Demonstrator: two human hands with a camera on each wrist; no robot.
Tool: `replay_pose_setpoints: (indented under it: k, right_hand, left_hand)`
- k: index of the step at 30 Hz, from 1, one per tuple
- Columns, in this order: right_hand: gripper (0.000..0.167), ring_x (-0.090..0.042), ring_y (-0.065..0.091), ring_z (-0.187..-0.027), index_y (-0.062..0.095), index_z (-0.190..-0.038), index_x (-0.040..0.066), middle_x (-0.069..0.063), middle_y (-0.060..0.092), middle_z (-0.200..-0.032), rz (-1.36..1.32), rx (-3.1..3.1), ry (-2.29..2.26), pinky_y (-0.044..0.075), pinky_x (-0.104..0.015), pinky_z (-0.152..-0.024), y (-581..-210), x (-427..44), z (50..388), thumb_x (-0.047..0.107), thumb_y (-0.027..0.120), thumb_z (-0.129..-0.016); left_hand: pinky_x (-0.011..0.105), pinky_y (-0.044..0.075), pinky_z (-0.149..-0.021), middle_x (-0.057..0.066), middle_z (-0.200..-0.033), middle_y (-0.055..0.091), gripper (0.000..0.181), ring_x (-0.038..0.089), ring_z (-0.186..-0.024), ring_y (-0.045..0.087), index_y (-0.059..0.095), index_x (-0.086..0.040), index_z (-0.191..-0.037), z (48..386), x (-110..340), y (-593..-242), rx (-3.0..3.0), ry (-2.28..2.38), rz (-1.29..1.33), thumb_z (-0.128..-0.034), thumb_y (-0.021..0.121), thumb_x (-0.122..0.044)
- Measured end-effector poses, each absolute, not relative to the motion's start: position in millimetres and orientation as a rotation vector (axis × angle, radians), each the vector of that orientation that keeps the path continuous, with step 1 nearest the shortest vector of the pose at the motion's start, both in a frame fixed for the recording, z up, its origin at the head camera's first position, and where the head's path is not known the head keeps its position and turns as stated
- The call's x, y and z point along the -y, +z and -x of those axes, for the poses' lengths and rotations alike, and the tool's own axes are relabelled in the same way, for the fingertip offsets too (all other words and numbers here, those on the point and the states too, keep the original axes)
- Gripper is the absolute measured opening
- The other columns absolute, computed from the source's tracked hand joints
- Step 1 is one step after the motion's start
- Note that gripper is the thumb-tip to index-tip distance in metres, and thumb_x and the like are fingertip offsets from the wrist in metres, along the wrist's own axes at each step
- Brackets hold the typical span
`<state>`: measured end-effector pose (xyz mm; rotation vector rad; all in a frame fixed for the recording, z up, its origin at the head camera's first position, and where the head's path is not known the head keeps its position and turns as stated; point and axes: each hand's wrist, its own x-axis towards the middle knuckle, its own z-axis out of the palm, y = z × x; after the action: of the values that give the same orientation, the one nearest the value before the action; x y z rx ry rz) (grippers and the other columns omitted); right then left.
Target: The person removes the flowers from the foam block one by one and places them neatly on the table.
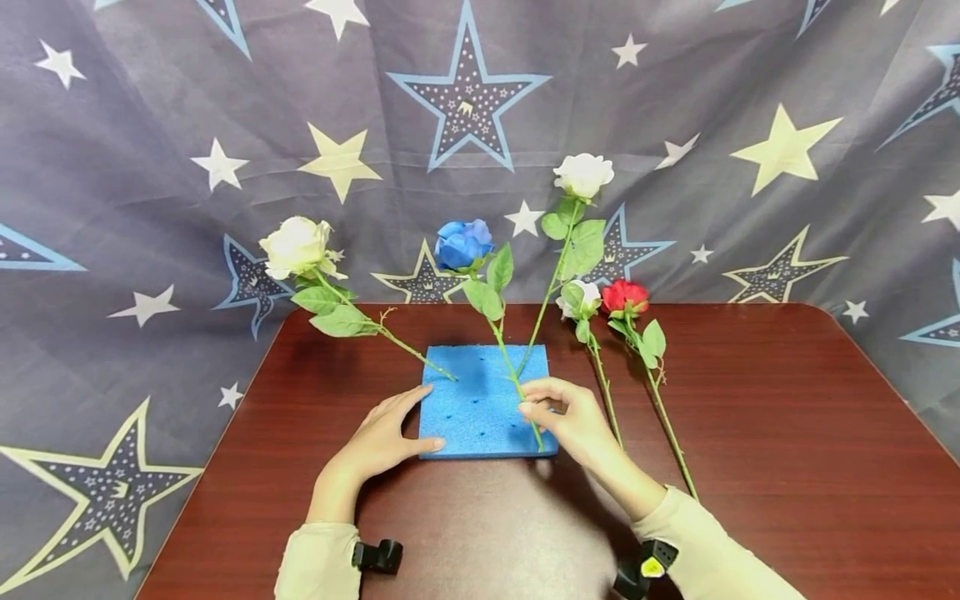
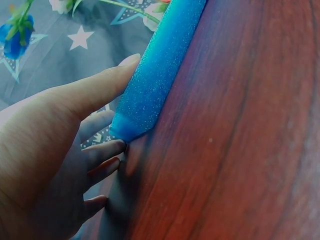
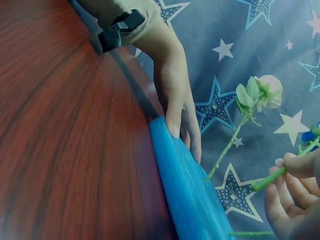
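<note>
Blue rose at the heart of the head view, slanting over the blue foam block, and the right-hand grip has it! Thumb and fingers pinch the stem low down: bloom and leaves well beyond the grip on the far side, a short bare length poking out below, toward the block's near right corner. Across the way, the left-hand grip is spread, thumb and finger touching the block's left edge, nothing pinched. Two more stems rise from the foam, a cream rose tilted left and a tall white rose leaning right. Off to the right, a small white rose and a red rose have their stems on the counter.

Over to the left wrist: thumb against the foam, fingers fanned out about the corner, the blue bloom at the far left, well apart from that grip.

Right wrist now: thumb and fingers pinch the green stem, its end jutting past the fingertips, in the air and apart from the foam! Blue petals just show at the right border.
</note>
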<state>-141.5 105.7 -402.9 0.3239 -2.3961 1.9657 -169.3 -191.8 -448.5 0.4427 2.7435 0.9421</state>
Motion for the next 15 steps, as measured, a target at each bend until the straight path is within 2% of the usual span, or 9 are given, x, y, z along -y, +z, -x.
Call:
replay_pose_setpoints:
  k: [4, 11, 15]
  right_hand:
    - [0.021, -0.018, 0.067, -0.071, 0.068, -0.105, -0.011, -0.015, 0.070, -0.085, -0.301, 2.394, 1.982, 0.054, -0.027, -0.061, -403.5, -117.8, 137.9, -0.003, 0.073, -0.086]
    - [0.022, -0.012, 0.065, -0.069, 0.067, -0.107, -0.011, -0.016, 0.069, -0.087, -0.317, 2.393, 1.954, 0.054, -0.025, -0.061, -405.2, -134.0, 130.4, -0.002, 0.072, -0.087]
    - [0.021, -0.015, 0.065, -0.069, 0.067, -0.106, -0.010, -0.016, 0.069, -0.087, -0.353, 2.403, 1.930, 0.054, -0.025, -0.062, -409.4, -142.3, 126.9, -0.002, 0.072, -0.087]
  left_hand:
    - [0.065, 0.022, -0.111, 0.005, -0.158, 0.034, 0.091, 0.036, -0.146, 0.022, 0.034, -0.027, -0.156, 169.1, 191.3, -448.3, -2.733, 0.955, -0.443, -0.0812, 0.073, -0.062]
    - [0.066, 0.023, -0.110, 0.005, -0.158, 0.034, 0.090, 0.036, -0.146, 0.022, 0.035, -0.028, -0.156, 168.6, 191.5, -447.4, -2.733, 0.969, -0.438, -0.0810, 0.073, -0.061]
    - [0.066, 0.023, -0.110, 0.005, -0.158, 0.033, 0.090, 0.036, -0.146, 0.022, 0.035, -0.028, -0.156, 168.8, 192.1, -447.8, -2.732, 0.972, -0.432, -0.0812, 0.073, -0.061]
